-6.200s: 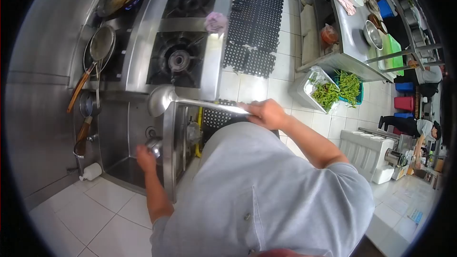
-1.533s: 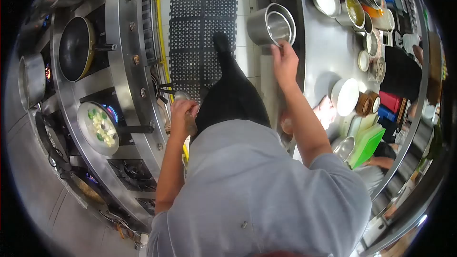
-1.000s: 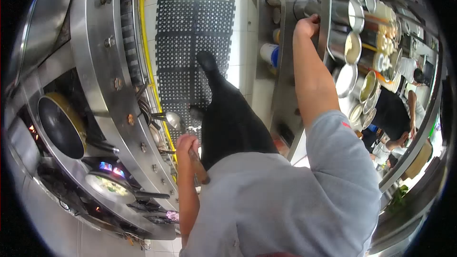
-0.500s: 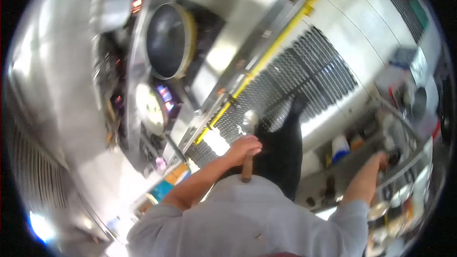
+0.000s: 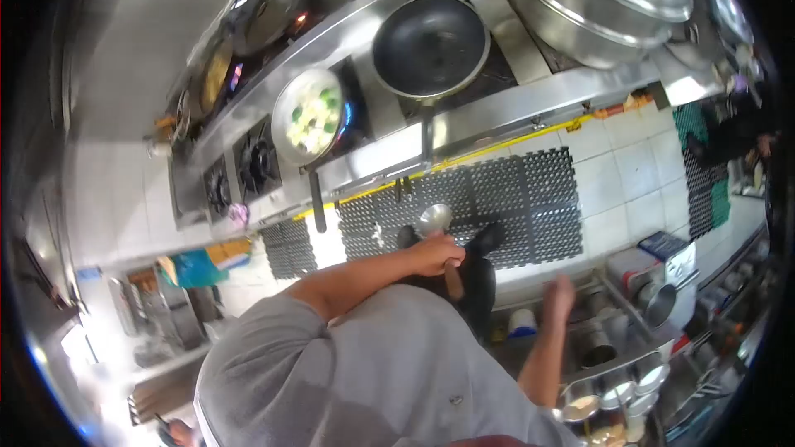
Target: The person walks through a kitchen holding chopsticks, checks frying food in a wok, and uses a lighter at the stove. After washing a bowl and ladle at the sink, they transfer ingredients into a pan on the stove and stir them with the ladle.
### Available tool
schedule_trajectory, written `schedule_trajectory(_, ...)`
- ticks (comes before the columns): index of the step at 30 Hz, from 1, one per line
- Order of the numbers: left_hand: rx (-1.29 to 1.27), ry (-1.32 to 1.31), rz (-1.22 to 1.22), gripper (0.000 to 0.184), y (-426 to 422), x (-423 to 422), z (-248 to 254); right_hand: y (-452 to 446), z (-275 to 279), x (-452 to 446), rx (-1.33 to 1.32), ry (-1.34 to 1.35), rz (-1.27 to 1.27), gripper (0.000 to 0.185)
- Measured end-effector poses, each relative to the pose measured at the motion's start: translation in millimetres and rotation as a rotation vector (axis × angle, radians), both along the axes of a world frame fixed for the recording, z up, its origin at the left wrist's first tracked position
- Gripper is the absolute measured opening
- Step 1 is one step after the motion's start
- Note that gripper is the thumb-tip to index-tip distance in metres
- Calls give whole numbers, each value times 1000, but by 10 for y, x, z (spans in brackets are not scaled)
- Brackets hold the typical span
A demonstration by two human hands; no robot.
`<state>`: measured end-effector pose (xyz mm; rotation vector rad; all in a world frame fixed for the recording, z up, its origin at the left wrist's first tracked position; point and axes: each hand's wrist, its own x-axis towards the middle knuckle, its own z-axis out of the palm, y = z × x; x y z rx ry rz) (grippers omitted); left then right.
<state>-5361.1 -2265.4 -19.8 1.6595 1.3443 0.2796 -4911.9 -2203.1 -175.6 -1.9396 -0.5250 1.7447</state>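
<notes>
My left hand (image 5: pixel 436 255) is wrapped round the wooden handle of a metal ladle (image 5: pixel 435 217). The ladle's round head points away from my body, over the floor mat. To my right, my right hand (image 5: pixel 559 296) is raised beside the counter of containers; it is smeared, so its fingers do not show clearly. On the stove ahead, a light-coloured frying pan (image 5: pixel 286 128) holds pale pieces and green vegetables, with blue flame at its side. A larger black pan (image 5: pixel 431 45) sits to its right with nothing visible inside. Both pan handles point towards me.
Large metal bowls (image 5: pixel 596 8) stand at the stove's right end. Yellow piping (image 5: pixel 497 146) runs along its front edge above a black floor mat (image 5: pixel 530 207). Food containers (image 5: pixel 580 408) and a small saucepan (image 5: pixel 656 304) are at right. Another person (image 5: pixel 737 136) is at far right.
The view has turned, bringing the stove across the front. My right hand has come away from a dark object at the right-hand counter and moved inwards. The ladle stays in my left hand.
</notes>
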Motion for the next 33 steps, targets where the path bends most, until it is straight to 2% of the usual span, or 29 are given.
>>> schedule_trajectory(1,25,-16,41,5,-68,-5,-21,155,975,-903,40,181,236,53)
schedule_trajectory(3,-23,107,-34,4,-177,-83,-118,227,1753,-1848,-62,585,562,72)
schedule_trajectory(4,-143,165,-38,13,-205,-122,-55,269,2075,-2207,-85,673,759,73)
schedule_trajectory(5,-121,148,-4,13,-308,-219,18,309,2284,-2512,-118,756,956,73)
schedule_trajectory(7,-321,90,231,21,-661,-524,169,372,2274,-2919,-299,770,1154,68)
schedule_trajectory(8,-267,115,179,25,-897,-730,153,317,2428,-3208,-237,626,1349,63)
schedule_trajectory(9,-308,165,91,29,-1093,-897,267,239,2481,-3479,-244,599,1378,63)
schedule_trajectory(10,-356,189,102,32,-1330,-1061,594,125,2477,-3740,24,560,1809,61)
schedule_trajectory(11,-385,229,160,32,-1583,-1178,549,-25,2505,-3992,320,505,2216,60)
schedule_trajectory(13,-402,254,227,33,-1992,-1466,613,-534,3066,-4667,264,150,2416,52)
schedule_trajectory(15,-418,421,374,34,-2235,-1802,1077,-1067,3069,-5137,616,6,2548,45)
schedule_trajectory(16,-412,408,391,34,-2297,-1957,1277,-1300,3032,-5295,612,-7,2568,45)
schedule_trajectory(18,-404,481,490,33,-2515,-2280,1675,-1731,2965,-5557,1017,21,2237,41)
schedule_trajectory(19,-367,537,536,35,-2643,-2385,1833,-1870,3089,-5639,1017,41,2273,41)
schedule_trajectory(20,-335,597,590,39,-2754,-2439,1973,-1948,3318,-5730,992,69,2193,43)
schedule_trajectory(21,-144,628,731,44,-2873,-2422,2106,-2011,3442,-5871,976,118,2123,46)
schedule_trajectory(22,-2,686,761,43,-3001,-2407,2006,-2065,3406,-5936,954,195,2067,48)
schedule_trajectory(23,175,687,771,38,-3089,-2349,2366,-2075,3370,-5909,929,286,2028,51)
schedule_trajectory(24,466,710,785,38,-3240,-2301,2522,-2035,3361,-5933,1062,395,1988,51)
schedule_trajectory(25,571,672,803,39,-3334,-2285,2755,-2106,3651,-5974,1133,537,1817,41)
schedule_trajectory(26,731,684,891,24,-3396,-2242,2837,-1988,3689,-5967,913,563,1864,33)
schedule_trajectory(27,738,610,935,37,-3506,-2200,2930,-1888,3753,-5942,998,347,1877,29)
schedule_trajectory(28,760,444,1029,35,-3627,-2161,3081,-1716,3740,-5888,804,374,1811,29)
schedule_trajectory(29,788,356,1111,33,-3714,-2140,3026,-1440,3593,-5810,885,214,1813,27)
schedule_trajectory(31,607,303,1256,32,-3909,-2118,2742,-941,3441,-5701,756,240,1726,25)
schedule_trajectory(32,403,440,1295,32,-4026,-2054,2525,-889,3488,-5607,856,277,1633,25)
schedule_trajectory(33,189,551,1317,33,-4112,-1923,2271,-693,3363,-5527,884,151,1573,24)
